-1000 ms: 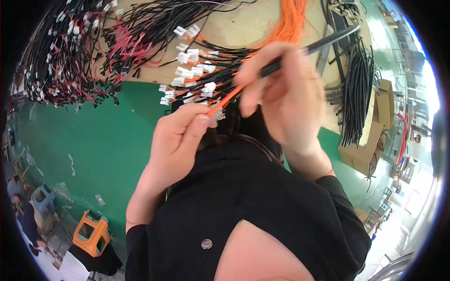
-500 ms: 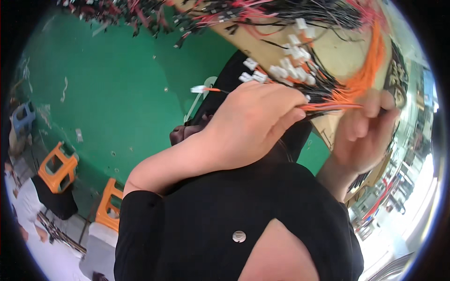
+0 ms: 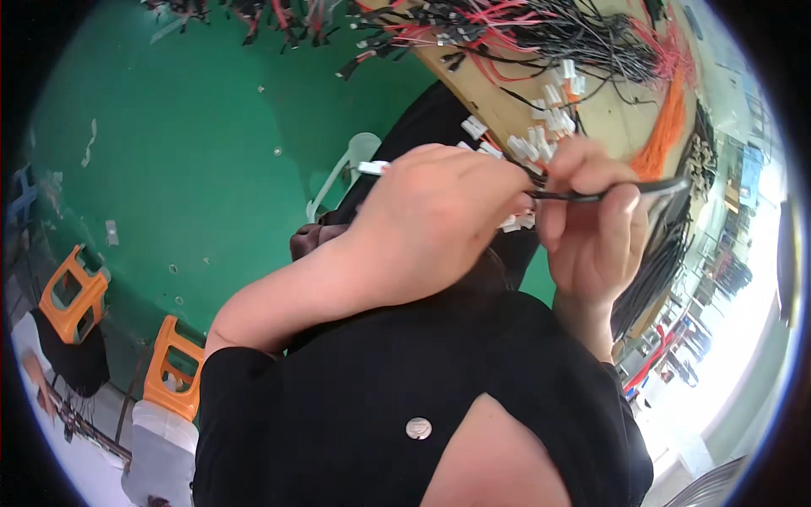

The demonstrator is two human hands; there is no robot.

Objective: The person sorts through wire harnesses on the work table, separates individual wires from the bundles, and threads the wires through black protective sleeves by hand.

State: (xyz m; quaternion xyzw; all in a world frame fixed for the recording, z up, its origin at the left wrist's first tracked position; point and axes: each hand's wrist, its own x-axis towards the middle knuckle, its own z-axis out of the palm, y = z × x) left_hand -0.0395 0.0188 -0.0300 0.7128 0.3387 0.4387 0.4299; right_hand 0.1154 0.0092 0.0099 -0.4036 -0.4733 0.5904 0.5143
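My left hand (image 3: 439, 215) is closed, palm down, its thumb and fingertips pinching a black wire. My right hand (image 3: 596, 228) faces it with the same black wire (image 3: 583, 198) pinched between thumb and fingers. The wire's blurred free end points right, past the right hand. A white connector (image 3: 372, 167) pokes out behind the left hand. Around and behind both hands lie several orange and black leads with white connectors (image 3: 541, 139), partly hidden by the fingers. An orange wire bundle (image 3: 659, 139) lies on the wooden table (image 3: 604, 110) beyond my right hand.
Black and red wires (image 3: 583, 38) with small black connectors spread over the table's far side, some overhanging its edge. More black cables (image 3: 667, 253) lie at the right. Orange stools (image 3: 76, 296) and people stand at the lower left on the green floor (image 3: 194, 127).
My right hand has moved left toward my left hand, off the orange wires, and now pinches a black wire. The left hand has barely moved; the view has shifted slightly.
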